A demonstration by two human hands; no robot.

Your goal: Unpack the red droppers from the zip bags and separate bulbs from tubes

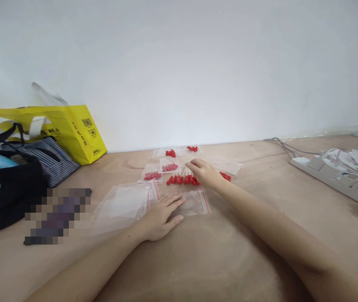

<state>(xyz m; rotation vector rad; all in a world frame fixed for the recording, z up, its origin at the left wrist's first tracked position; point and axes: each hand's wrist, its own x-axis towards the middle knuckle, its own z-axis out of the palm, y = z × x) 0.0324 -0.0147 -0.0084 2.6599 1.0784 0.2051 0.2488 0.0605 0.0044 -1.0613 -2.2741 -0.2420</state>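
Note:
My left hand (164, 216) lies flat, fingers outstretched, on a clear zip bag (197, 203) with a red seal line. Beyond it is a row of thin pale sticks with red ends (183, 180), their red ends towards me. My right hand (205, 173) reaches over the right side of this row, fingers bent together at the pale ends; whatever they pinch is hidden. More red ends (226, 176) show just right of that hand. To the left of my left hand lie overlapping clear zip bags (118, 205).
Small bags with red-ended pieces (152, 175) lie beyond the row, others near the wall. At left are a yellow bag (84, 130), a striped pouch (51, 161), a black bag (11, 193) and a blurred dark object (59, 216). A white power strip (330, 176) with cables stands right.

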